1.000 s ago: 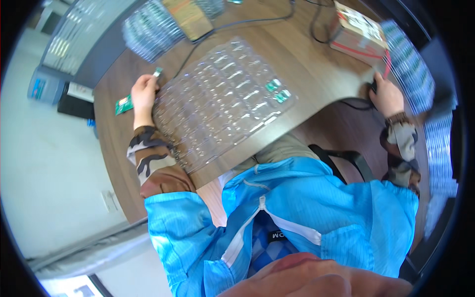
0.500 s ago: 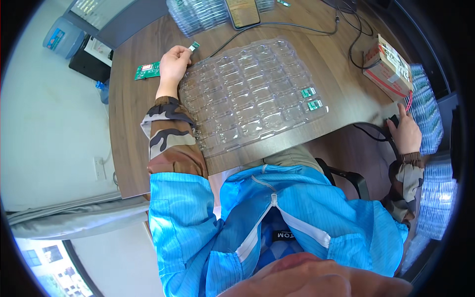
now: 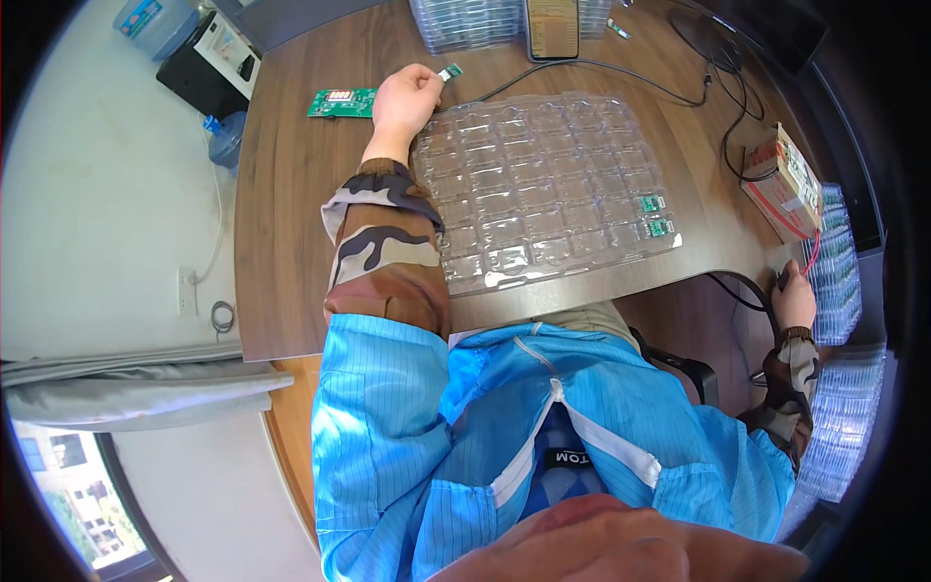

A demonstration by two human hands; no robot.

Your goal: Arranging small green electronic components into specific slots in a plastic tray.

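My left hand [image 3: 403, 101] pinches a small green circuit board [image 3: 451, 73] between thumb and fingers, just past the far left corner of a clear plastic tray [image 3: 529, 177]. Beside that hand lies a larger green board [image 3: 341, 102] with a lit red display, partly covered by it. Two small green boards sit in the tray's right-hand compartments, an upper board [image 3: 651, 204] and a lower board [image 3: 660, 228]. At the far right, my right hand [image 3: 796, 301] is closed around a small black piece [image 3: 784, 278], below a cardboard box [image 3: 784, 189] with red wires; its kind is unclear.
A phone [image 3: 553, 31] leans against stacked clear trays [image 3: 465, 27] at the back. A black cable [image 3: 630, 70] crosses the wooden desk [image 3: 276, 242]. More tray stacks [image 3: 844, 417] stand at the right. Another small board [image 3: 618, 29] lies behind the phone.
The whole view has shifted, so the desk appears further right and lower. My right hand's fingers, more extended before, now close around the black piece. My left hand keeps its pinch on the board.
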